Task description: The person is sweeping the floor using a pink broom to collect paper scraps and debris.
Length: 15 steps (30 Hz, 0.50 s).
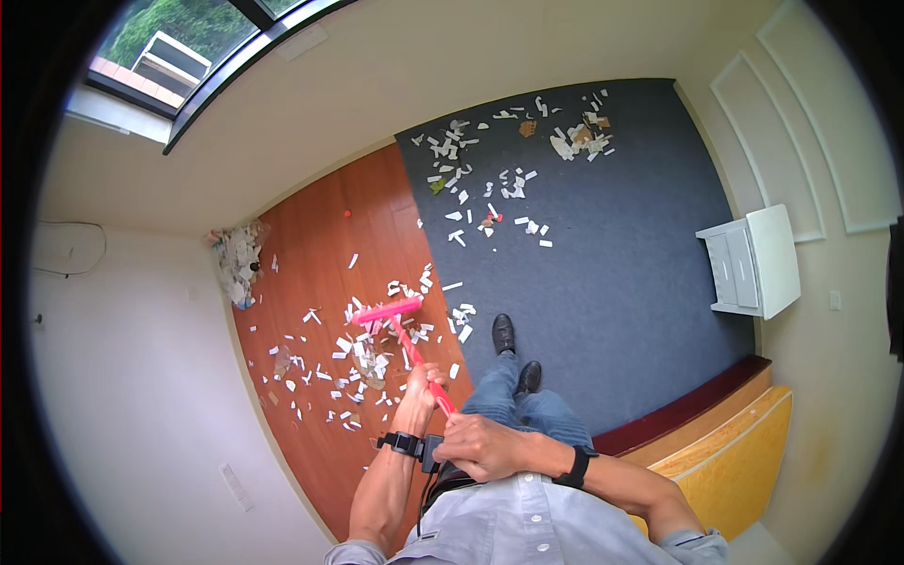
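Both my hands grip a pink long-handled broom point(409, 345). My left hand point(425, 381) is wrapped around the middle of the shaft. My right hand point(474, 446) closes on the upper end, near my waist. The wide pink head point(387, 311) is over the reddish-brown wood floor point(318, 240), among scattered white paper scraps point(343, 345). Some clear plastic point(373, 367) lies with the scraps below the head. Whether the head touches the floor, I cannot tell.
More scraps, cardboard point(583, 134) and a green piece point(438, 186) litter the dark blue carpet point(607, 282). A rubbish heap point(239, 261) fills the left corner. At right stand a white cabinet point(773, 261) and a yellow wooden piece of furniture point(741, 459). My shoes point(503, 334) are on the carpet.
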Each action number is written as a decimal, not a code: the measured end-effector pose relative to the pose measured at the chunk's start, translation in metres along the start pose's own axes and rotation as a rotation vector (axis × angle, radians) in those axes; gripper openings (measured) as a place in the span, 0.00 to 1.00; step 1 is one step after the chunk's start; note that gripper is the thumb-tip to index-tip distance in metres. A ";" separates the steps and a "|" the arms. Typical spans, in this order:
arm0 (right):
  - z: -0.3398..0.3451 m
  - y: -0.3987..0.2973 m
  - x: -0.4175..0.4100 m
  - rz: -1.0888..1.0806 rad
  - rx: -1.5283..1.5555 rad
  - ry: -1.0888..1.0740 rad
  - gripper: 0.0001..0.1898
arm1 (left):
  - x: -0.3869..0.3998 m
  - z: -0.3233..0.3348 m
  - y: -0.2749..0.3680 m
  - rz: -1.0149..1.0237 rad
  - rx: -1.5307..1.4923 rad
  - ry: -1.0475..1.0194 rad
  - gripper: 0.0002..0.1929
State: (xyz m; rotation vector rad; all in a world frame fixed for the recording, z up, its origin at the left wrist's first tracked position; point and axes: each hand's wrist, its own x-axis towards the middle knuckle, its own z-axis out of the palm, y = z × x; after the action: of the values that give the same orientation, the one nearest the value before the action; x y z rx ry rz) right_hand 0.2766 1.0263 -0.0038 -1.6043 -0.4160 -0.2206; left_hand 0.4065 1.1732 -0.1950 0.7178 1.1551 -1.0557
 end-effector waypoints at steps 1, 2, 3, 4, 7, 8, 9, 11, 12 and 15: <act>0.003 -0.004 -0.008 -0.006 -0.003 -0.002 0.06 | -0.002 0.006 -0.010 0.049 0.039 0.010 0.15; 0.007 -0.009 -0.017 0.000 -0.070 -0.010 0.06 | -0.002 0.010 -0.019 -0.058 0.007 -0.119 0.16; 0.011 -0.014 -0.023 0.006 -0.141 -0.015 0.07 | -0.003 0.017 -0.030 -0.055 0.012 -0.126 0.16; 0.015 -0.018 -0.028 0.004 -0.148 -0.010 0.07 | -0.004 0.025 -0.043 -0.116 0.045 -0.158 0.16; 0.026 -0.029 -0.040 0.066 -0.317 -0.038 0.07 | 0.011 0.037 -0.073 -0.303 0.037 -0.244 0.16; 0.029 -0.032 -0.043 0.082 -0.376 0.008 0.08 | 0.020 0.037 -0.082 -0.428 -0.011 -0.293 0.16; 0.030 -0.029 -0.047 0.102 -0.437 0.054 0.08 | 0.029 0.042 -0.093 -0.432 -0.009 -0.298 0.16; 0.033 -0.019 -0.056 0.138 -0.491 0.075 0.08 | 0.042 0.053 -0.111 -0.498 0.075 -0.289 0.17; 0.037 -0.013 -0.058 0.134 -0.510 0.130 0.09 | 0.053 0.051 -0.115 -0.497 0.073 -0.296 0.17; 0.045 -0.006 -0.077 0.177 -0.525 0.154 0.09 | 0.065 0.044 -0.129 -0.473 0.147 -0.268 0.16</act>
State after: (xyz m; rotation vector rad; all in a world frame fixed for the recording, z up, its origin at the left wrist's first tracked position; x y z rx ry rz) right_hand 0.1989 1.0610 -0.0316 -2.1087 -0.0943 -0.3350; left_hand 0.3061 1.0684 -0.2365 0.4022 1.0419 -1.5957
